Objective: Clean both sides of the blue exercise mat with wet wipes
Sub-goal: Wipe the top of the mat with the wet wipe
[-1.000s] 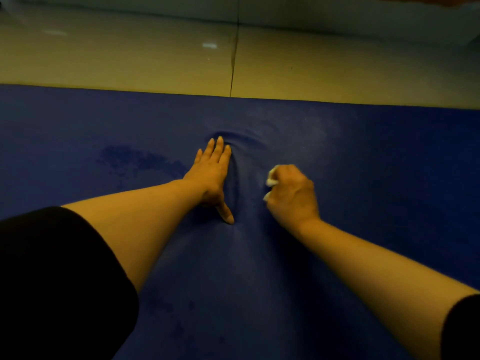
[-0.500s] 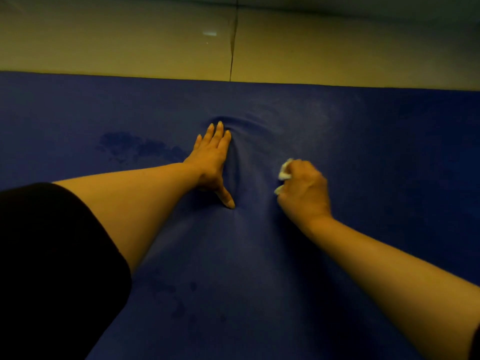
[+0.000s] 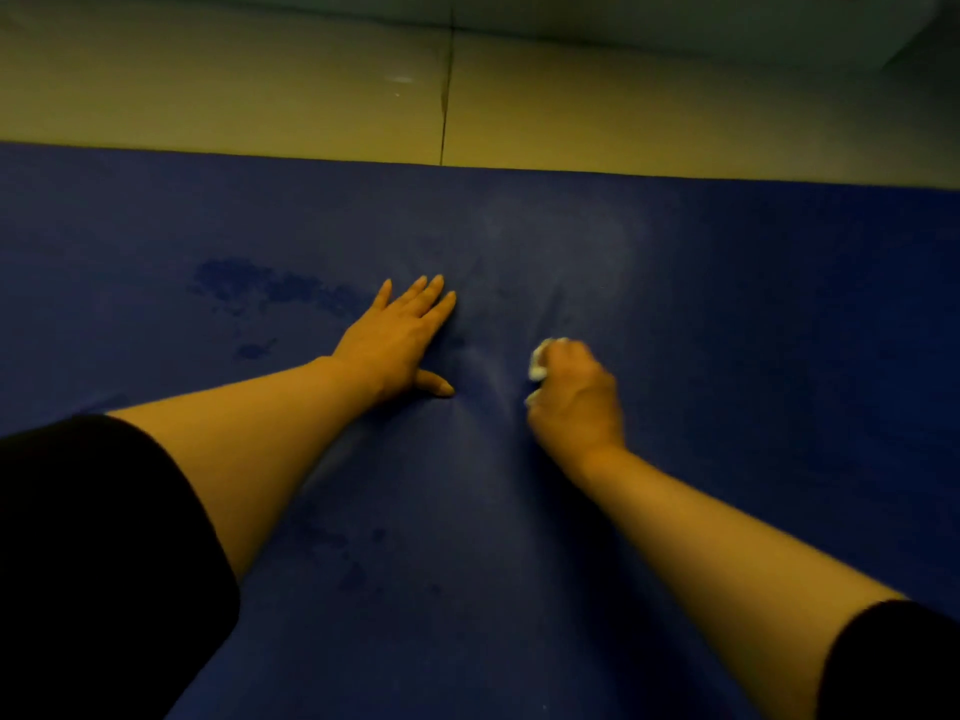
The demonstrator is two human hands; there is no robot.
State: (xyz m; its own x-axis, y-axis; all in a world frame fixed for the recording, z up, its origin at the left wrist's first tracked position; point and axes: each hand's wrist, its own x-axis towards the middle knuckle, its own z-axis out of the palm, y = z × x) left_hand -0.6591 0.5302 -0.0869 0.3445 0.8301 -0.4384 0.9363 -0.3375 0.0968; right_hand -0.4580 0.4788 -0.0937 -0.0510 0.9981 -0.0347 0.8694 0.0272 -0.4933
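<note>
Down on the floor, the blue exercise mat lies spread flat and fills most of the head view, its far edge running straight across where the pale tiles begin. Both bare forearms reach forward over it from short black sleeves at the lower corners. The left hand lies palm down on the mat with its fingers straight and close together, pointing away from the person, and its thumb stretched out to the side toward the other hand; its grip is wide and holds nothing. Just beside it, to the right, the right hand is curled into a loose fist, knuckles up, and its grip is closed around a bunched white wet wipe, of which only a small crumpled part shows past the fingers on the side toward the left hand. The fist sits low on the mat, though whether the wipe itself touches the surface cannot be told. Between the two hands the mat is puckered into shallow folds that run away from the person. Darker damp patches mark the mat to the left of the left hand, and fainter ones show nearer the person between the forearms. A dark seam crosses the floor tiles beyond the mat's far edge.
</note>
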